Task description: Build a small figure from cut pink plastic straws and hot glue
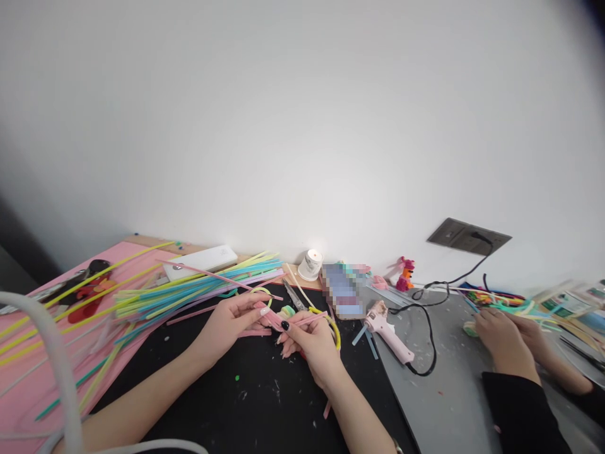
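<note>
My left hand (231, 321) and my right hand (312, 340) meet over a black mat (246, 391) at the table's middle. Both pinch the same pink straw piece (271, 318), which lies folded between the fingertips. A long pink straw (212, 275) runs up and left from my left hand. A curved yellow straw (333, 328) loops round my right hand's far side. Small scissors (293, 296) lie just behind the hands.
A heap of coloured straws (189, 287) covers the pink board (28, 378) at left. A lit candle (311, 263), a pink glue gun (387, 328) with black cord, and a wall socket (467, 236) are behind. Another person's hands (505, 334) work at right.
</note>
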Demonstrator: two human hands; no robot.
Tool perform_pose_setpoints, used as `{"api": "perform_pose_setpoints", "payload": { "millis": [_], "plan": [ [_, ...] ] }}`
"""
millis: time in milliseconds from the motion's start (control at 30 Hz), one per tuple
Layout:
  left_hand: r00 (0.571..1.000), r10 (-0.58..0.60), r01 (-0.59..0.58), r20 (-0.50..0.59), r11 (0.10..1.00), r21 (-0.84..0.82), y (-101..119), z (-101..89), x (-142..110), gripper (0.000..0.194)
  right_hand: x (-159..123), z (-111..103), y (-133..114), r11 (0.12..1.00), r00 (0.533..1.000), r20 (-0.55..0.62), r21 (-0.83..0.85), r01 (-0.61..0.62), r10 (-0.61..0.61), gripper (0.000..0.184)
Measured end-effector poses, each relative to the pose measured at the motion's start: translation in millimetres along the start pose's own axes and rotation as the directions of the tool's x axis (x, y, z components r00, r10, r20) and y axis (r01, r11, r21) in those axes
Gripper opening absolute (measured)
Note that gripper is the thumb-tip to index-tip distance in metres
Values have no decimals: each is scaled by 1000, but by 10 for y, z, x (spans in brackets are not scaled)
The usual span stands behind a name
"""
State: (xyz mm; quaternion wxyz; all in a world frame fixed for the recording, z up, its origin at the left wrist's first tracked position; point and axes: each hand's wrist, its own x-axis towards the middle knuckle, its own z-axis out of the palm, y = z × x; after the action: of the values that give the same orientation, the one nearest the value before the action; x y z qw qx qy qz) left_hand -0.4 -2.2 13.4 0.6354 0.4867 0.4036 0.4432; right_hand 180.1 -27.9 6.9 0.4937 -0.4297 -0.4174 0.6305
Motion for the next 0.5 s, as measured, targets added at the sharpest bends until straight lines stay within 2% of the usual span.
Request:
{"api": "perform_pose_setpoints", "payload": {
  "millis": [233,500],
  "plan": [
    [989,137,-150,65,946,289,59,-32,5,12,6,-11,-26,1000,1000,4,-4,2,-2,26],
    [998,54,-60,32,968,242,10,-45,7,11,27,-26,-9,997,997,-54,45,56,-54,28]
  ]
}}
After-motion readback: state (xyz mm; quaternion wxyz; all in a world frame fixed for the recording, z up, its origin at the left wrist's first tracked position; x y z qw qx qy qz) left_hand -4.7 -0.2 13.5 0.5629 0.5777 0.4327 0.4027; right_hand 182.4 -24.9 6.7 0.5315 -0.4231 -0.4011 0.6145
